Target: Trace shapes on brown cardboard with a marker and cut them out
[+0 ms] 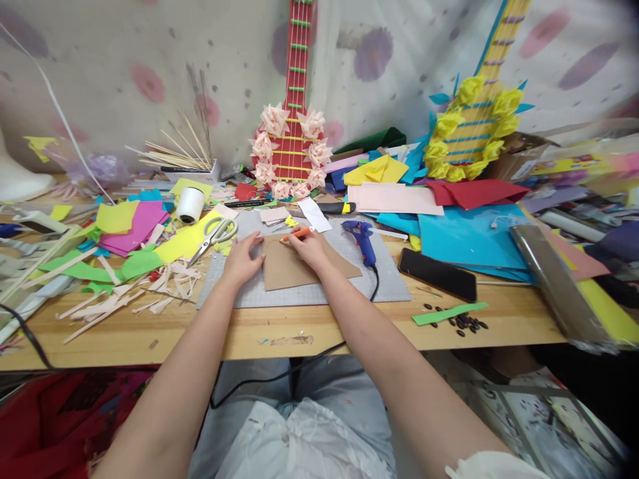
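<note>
At a cluttered craft table point(210, 332), a person leans over a piece of brown card point(294, 269) lying flat on a grey cutting mat point(349, 286), straight ahead of both arms. The card's long axis runs left to right across the mat, with its right end skewed a little towards the glue gun point(362, 238). The left hand point(243, 256) is spread flat, palm down, pressing on the card's left edge. The right hand point(310, 247) is curled around an orange tool point(297, 233), a pen or a craft knife, too small to tell which. That tool lies nearly along the card's far edge, its tip pointing left towards the left hand. The two hands sit close together, the right one nearer the card's middle.

Bare mat shows on the near side of the card and to its right. The glue gun stands just beside the right hand, with its cord trailing over the table's near edge. Scissors point(214, 236) lie just beyond the left hand, paper scraps point(150, 293) crowd the mat's left side, and a phone point(437, 273) rests well to the right
</note>
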`<state>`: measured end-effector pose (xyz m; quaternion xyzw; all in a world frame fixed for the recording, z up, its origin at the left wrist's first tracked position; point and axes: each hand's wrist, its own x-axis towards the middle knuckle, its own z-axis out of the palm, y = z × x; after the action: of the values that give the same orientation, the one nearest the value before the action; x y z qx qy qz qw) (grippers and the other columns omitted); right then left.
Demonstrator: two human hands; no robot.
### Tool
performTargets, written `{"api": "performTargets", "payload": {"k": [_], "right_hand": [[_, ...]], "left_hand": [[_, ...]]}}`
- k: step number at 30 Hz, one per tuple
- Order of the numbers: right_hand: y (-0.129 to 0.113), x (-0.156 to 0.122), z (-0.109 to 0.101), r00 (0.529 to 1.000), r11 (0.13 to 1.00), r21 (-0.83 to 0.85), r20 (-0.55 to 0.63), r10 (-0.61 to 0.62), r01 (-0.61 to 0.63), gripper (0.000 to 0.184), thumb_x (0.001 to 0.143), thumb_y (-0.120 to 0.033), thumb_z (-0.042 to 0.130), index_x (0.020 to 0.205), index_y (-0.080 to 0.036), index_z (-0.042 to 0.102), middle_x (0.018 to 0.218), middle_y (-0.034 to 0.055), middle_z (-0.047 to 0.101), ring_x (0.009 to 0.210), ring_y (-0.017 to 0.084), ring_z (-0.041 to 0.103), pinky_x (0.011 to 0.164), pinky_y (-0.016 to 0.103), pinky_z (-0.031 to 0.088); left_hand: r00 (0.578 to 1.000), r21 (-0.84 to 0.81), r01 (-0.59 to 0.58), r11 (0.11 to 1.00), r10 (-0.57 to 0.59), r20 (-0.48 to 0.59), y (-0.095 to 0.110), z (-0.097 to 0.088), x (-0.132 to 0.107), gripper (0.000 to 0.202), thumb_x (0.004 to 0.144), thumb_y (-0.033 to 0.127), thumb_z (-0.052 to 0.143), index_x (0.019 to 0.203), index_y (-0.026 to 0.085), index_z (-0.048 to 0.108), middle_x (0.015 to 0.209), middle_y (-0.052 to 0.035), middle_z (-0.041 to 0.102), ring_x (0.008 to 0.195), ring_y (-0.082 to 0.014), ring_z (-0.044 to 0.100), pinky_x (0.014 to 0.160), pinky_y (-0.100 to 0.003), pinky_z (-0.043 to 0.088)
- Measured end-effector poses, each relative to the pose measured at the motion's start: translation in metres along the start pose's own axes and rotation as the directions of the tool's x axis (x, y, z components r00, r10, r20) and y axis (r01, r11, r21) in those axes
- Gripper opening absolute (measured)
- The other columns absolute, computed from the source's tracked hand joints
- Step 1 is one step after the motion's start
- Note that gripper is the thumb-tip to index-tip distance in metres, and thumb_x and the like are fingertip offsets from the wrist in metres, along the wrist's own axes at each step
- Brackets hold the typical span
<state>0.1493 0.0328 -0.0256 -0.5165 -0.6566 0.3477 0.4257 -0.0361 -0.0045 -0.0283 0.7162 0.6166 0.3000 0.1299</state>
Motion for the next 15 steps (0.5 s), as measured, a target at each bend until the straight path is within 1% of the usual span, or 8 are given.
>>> {"api": "performTargets", "payload": {"k": [7,12,15], "right_hand": [[-0.0039,-0.0029,-0.0035,0.999,1.000,0.024,-0.053,0.011,-0.010,0.012,0.070,-0.031,0.045,0.069,-0.020,0.047,0.064,-0.0035,0.053,0.066,0.013,0.050,0.064,0.025,0.037],[-0.0035,-0.0017,-0.0029,1.000,1.000,0.000,-0.020,0.008,-0.008,0.015,0.070,-0.034,0.045,0.071,-0.020,0.050,0.066,-0.0028,0.055,0.067,0.013,0.050,0.064,0.025,0.037],[-0.0031,-0.0012,-0.0029,0.999,1.000,-0.003,-0.037,0.022,-0.022,0.014,0.068,-0.033,0.045,0.069,-0.020,0.048,0.064,-0.0030,0.054,0.064,0.013,0.049,0.062,0.025,0.037]], "left_hand": [[1.000,-0.003,-0.017,1.000,0.017,-0.004,-0.0004,0.0001,-0.0005,0.059,0.072,0.022,0.054,0.129,0.023,0.040,0.119,-0.0044,0.060,0.120,-0.0207,0.046,0.111,-0.048,0.011],[1.000,-0.002,-0.010,1.000,0.010,-0.002,0.0001,0.0000,-0.0004,0.059,0.071,0.022,0.054,0.129,0.023,0.041,0.119,-0.0043,0.060,0.120,-0.0210,0.046,0.110,-0.048,0.011],[1.000,-0.001,-0.007,1.000,0.007,-0.001,0.0011,-0.0006,-0.0006,0.059,0.071,0.021,0.054,0.129,0.023,0.041,0.120,-0.0040,0.059,0.120,-0.0206,0.046,0.111,-0.047,0.011]]}}
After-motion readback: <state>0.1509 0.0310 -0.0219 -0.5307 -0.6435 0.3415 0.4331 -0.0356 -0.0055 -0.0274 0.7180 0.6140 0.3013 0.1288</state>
